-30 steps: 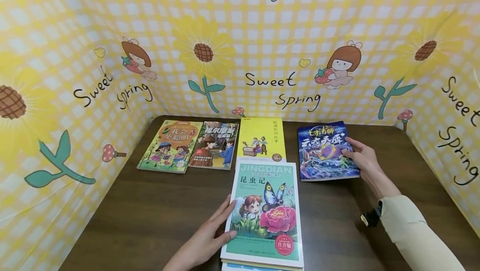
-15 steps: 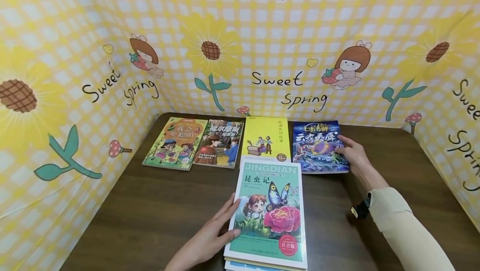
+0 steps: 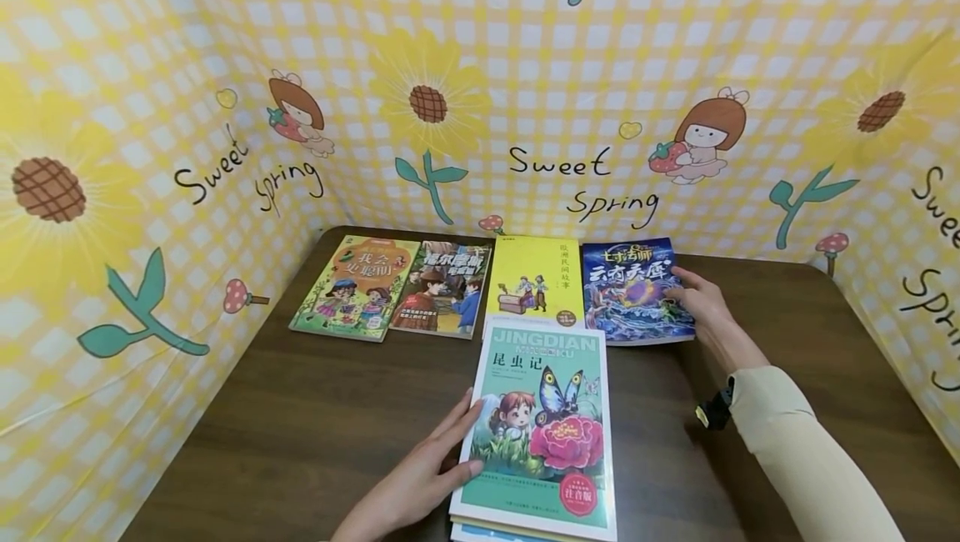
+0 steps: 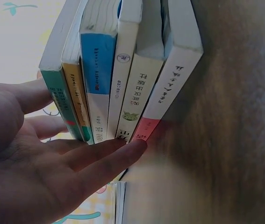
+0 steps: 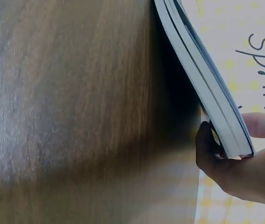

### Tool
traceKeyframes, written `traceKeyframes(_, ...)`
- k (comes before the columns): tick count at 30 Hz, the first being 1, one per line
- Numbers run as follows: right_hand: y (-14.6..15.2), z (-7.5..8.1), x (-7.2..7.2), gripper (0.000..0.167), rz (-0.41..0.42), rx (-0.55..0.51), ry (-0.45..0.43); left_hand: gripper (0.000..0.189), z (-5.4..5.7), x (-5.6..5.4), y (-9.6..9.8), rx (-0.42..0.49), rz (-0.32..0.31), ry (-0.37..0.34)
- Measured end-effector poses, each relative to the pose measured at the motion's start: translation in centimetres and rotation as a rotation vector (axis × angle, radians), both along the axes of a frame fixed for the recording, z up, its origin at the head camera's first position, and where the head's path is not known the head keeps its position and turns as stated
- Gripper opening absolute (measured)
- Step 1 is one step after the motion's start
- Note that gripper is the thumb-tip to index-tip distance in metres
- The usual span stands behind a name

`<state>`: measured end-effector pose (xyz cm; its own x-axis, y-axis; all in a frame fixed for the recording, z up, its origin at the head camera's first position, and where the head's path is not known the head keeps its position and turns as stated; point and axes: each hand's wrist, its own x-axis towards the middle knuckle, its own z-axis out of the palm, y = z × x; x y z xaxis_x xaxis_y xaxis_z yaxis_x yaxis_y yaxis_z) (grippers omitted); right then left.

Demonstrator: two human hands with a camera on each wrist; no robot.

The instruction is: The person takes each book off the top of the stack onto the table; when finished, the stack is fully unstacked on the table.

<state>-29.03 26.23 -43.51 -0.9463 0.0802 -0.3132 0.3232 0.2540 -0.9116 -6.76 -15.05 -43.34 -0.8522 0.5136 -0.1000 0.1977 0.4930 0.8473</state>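
A stack of books [image 3: 536,425], topped by a green children's book with a butterfly and pink flower, lies at the table's near middle. My left hand [image 3: 427,471] rests along its left side. In the left wrist view its fairly straight fingers [image 4: 109,161] touch the spines, and the thumb reaches the top cover. At the back right, my right hand [image 3: 708,313] pinches the right edge of a blue comic-style book [image 3: 633,296], fingers on both faces. The right wrist view shows that book's page edge [image 5: 216,98] with a dark gap beneath it.
Left of the blue book, a yellow book [image 3: 536,279] is partly covered by the stack's far end. Farther left lie a detective-cover book [image 3: 442,292] and a green-and-orange book [image 3: 356,288]. A yellow checked cloth [image 3: 465,67] surrounds the brown table [image 3: 315,417].
My right hand has slid the blue book left, up beside the yellow book. The left hand stays against the stack. The head view has shifted slightly.
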Motion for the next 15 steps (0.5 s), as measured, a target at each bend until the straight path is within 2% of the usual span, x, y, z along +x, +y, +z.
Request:
traceKeyframes(8,0.2,-0.2,0.1,0.068,0.045,0.077,0.010,0.069,-0.3,0.1,-0.2,0.008,0.002,-0.028)
traceKeyframes(15,-0.3,1.0,0.9,0.061,-0.027,0.136,0.157,0.069,-0.3,0.2,-0.2,0.006,0.010,-0.019)
